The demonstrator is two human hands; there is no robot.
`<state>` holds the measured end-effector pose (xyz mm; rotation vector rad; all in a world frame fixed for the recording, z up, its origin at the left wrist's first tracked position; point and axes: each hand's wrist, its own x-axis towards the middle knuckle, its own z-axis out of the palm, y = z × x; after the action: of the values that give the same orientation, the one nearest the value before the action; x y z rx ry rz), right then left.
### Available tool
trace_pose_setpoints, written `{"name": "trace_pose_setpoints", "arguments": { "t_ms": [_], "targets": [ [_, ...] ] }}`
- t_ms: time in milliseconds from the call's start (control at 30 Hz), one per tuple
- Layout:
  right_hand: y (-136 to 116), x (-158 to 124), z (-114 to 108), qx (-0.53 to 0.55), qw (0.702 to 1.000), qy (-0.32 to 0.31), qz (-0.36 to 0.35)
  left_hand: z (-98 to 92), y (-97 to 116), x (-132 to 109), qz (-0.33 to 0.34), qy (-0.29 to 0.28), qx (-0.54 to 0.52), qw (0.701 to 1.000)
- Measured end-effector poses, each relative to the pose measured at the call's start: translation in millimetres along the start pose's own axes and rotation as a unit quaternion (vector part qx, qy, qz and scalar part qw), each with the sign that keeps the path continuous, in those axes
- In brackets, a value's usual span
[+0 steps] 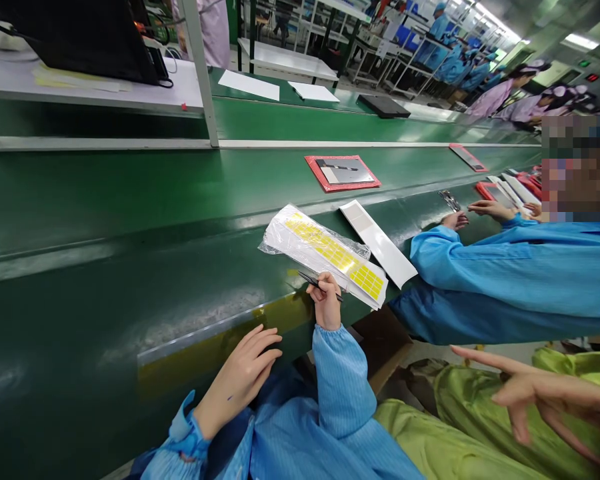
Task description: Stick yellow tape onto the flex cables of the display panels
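A green conveyor belt (130, 200) runs across the view; a co-worker's blue sleeve (510, 280) reaches in from the right, and another person's hand (530, 393) spreads above a green smock (460, 413) at the lower right corner; toward the belt's near edge lies a plastic-wrapped label sheet (325, 257) with yellow labels, just beside a white strip (379, 243); a red mat (343, 172) sits farther out, mid-belt; the person's right hand (326, 300) is closed in a pen-like pinch on black tweezers (313, 283), just beside the sheet's near edge; the left hand (237, 380) lies half open on the belt's near edge, holding nothing
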<state>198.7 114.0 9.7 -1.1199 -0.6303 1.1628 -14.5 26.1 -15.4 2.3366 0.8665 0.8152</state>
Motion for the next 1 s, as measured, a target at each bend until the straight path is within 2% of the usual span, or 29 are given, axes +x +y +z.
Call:
{"name": "trace_pose_setpoints", "arguments": {
  "t_ms": [1000],
  "targets": [
    [1.4, 0.7, -2.6, 0.007, 1.0, -0.011, -0.006, -0.7, 2.7, 0.5, -0.009, -0.008, 0.0, 1.0]
  ]
}}
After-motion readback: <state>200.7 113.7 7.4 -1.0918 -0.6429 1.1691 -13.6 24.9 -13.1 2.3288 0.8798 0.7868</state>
